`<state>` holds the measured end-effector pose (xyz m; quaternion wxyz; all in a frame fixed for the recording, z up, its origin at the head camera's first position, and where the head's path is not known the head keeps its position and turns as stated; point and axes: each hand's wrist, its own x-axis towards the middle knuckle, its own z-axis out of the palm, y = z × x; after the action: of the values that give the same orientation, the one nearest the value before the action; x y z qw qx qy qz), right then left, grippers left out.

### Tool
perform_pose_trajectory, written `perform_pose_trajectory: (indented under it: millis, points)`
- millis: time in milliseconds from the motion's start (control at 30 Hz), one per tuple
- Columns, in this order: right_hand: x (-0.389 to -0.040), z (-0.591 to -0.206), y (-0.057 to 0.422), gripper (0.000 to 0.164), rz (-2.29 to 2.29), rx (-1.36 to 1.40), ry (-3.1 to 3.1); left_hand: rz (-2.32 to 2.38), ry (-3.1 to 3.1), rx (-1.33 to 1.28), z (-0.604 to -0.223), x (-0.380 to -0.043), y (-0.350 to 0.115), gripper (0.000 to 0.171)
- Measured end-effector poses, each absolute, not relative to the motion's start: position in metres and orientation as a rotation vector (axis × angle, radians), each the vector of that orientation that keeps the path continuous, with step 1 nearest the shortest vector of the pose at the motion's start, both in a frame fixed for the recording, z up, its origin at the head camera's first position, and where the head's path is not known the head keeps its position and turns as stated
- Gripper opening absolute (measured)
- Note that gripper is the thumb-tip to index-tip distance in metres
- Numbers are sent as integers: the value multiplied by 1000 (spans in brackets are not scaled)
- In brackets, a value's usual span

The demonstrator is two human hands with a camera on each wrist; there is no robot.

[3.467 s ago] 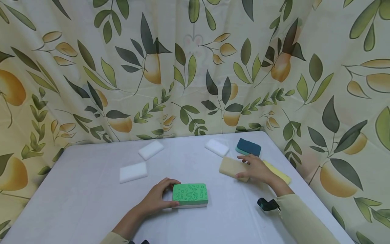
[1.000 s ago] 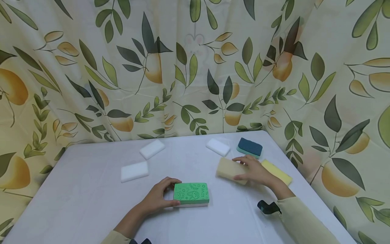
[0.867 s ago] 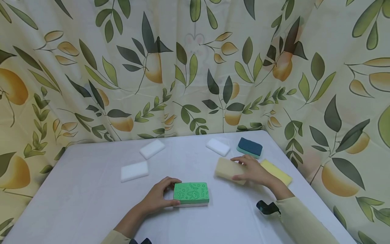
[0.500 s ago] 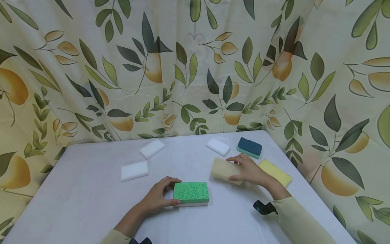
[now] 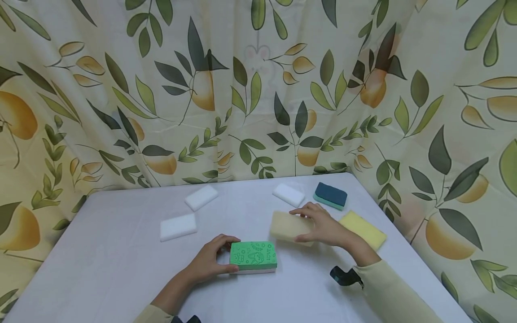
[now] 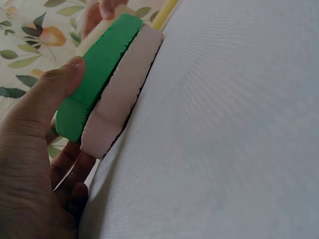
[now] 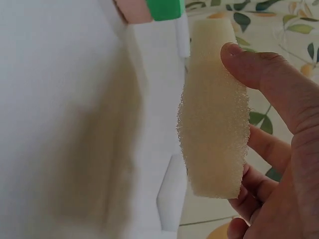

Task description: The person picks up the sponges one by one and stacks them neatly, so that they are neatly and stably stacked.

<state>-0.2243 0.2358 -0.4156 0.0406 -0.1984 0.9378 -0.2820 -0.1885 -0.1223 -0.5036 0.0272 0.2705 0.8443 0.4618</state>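
Note:
My left hand (image 5: 211,260) grips the left end of a green printed sponge (image 5: 253,255) near the table's middle. A pale pink layer (image 6: 122,94) lies under the green; whether it is a separate sponge I cannot tell. In the left wrist view the thumb lies on the green side, with fingers at the far side. My right hand (image 5: 323,226) holds a beige sponge (image 5: 284,225) between thumb and fingers. The right wrist view shows this beige sponge (image 7: 214,114) raised off the white cloth, its shadow apart from it. It hangs just right of and behind the green sponge.
Two white sponges (image 5: 177,227) lie at the left, and another white sponge (image 5: 288,194) at the back. A dark blue and teal sponge (image 5: 330,195) sits at the back right. A yellow sponge (image 5: 363,229) lies beside my right wrist. A patterned curtain (image 5: 250,89) hangs behind the table.
My right hand has lifted the beige sponge and carried it left toward the green one, uncovering more of the yellow sponge. My left hand and the green sponge have stayed in place.

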Motion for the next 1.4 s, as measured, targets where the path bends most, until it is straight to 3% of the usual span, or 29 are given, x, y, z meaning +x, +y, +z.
perform_pose_trajectory:
  millis: [1400]
  points:
    - [-206, -406, 181, 70, -977, -857, 2718, 1435, 2612, 840, -501, -187, -122, 64]
